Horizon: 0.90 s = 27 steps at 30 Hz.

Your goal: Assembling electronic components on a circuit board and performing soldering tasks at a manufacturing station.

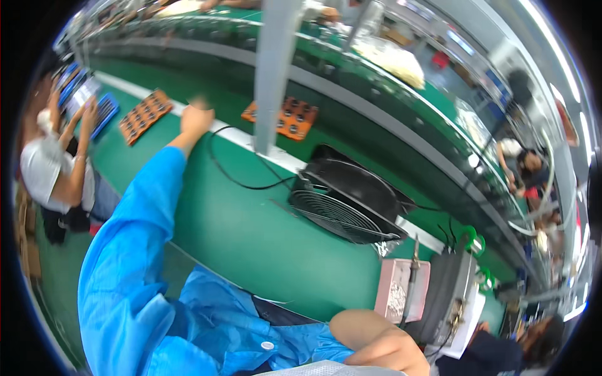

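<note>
My left arm, in a blue sleeve, stretches over the green bench (251, 219). My left hand (198, 119) is at the bench's far white edge strip, with fingers smeared by motion; nothing can be made out in it. Left of it lies an orange tray (146, 116) with rows of round dark parts. Past the strip, a similar orange tray (296, 119) sits partly behind a grey post (274, 75). My right hand (390, 348) is low in the head view, close to my body at the bench's near edge. Its fingers are mostly hidden.
A black fan (348, 194) with a wire guard and cable stands mid-bench. Right of it are a pink box (396, 291) of small pale bits, a soldering iron (414, 269), a dark grey unit (442, 297) and green solder spools (473, 241). A co-worker (59, 163) handles blue trays at left.
</note>
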### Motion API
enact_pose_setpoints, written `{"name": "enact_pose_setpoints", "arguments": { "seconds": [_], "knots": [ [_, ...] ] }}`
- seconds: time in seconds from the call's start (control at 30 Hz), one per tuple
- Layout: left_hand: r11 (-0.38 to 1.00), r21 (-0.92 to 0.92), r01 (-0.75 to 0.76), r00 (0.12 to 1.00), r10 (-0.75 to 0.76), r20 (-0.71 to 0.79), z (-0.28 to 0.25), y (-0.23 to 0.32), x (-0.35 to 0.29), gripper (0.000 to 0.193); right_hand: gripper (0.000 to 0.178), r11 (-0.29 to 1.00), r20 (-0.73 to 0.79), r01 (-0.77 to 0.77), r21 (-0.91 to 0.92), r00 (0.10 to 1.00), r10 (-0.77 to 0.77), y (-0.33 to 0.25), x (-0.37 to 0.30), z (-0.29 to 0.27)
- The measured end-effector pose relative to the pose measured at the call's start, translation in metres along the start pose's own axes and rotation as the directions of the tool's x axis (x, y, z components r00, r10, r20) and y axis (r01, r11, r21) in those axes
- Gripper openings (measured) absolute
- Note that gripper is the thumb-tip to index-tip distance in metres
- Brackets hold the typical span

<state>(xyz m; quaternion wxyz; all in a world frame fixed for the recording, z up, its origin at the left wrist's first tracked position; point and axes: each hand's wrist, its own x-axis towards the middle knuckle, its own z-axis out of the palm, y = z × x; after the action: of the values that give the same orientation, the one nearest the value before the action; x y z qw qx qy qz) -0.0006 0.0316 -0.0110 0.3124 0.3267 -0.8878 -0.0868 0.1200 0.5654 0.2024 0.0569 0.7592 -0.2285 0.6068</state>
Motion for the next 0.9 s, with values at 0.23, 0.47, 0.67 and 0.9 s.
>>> {"name": "enact_pose_setpoints", "arguments": {
  "seconds": [0.23, 0.47, 0.67, 0.9],
  "knots": [
    [0.999, 0.028, -0.024, 0.999, 0.023, 0.034, 0.017, 0.012, -0.001, 0.039, 0.023, 1.000, 0.054, 0.012, -0.009, 0.998, -0.011, -0.033, -0.007, -0.008],
    [0.999, 0.052, -0.002, 0.998, -0.002, 0.066, 0.002, 0.019, -0.006, 0.037, 0.030, 0.925, 0.270, -0.266, 0.271, 0.943, 0.192, -0.056, -0.021, -0.006],
    [0.999, 0.040, -0.001, 0.997, -0.002, 0.083, 0.003, 0.031, -0.004, 0.035, 0.033, 0.712, 0.592, -0.682, 0.167, 0.647, 0.481, -0.084, -0.065, -0.009],
    [0.999, 0.053, 0.005, 0.997, -0.009, 0.076, 0.002, 0.024, -0.007, 0.030, 0.033, 0.740, 0.591, -0.649, 0.174, 0.670, 0.448, -0.067, -0.055, -0.017]
  ]
}}
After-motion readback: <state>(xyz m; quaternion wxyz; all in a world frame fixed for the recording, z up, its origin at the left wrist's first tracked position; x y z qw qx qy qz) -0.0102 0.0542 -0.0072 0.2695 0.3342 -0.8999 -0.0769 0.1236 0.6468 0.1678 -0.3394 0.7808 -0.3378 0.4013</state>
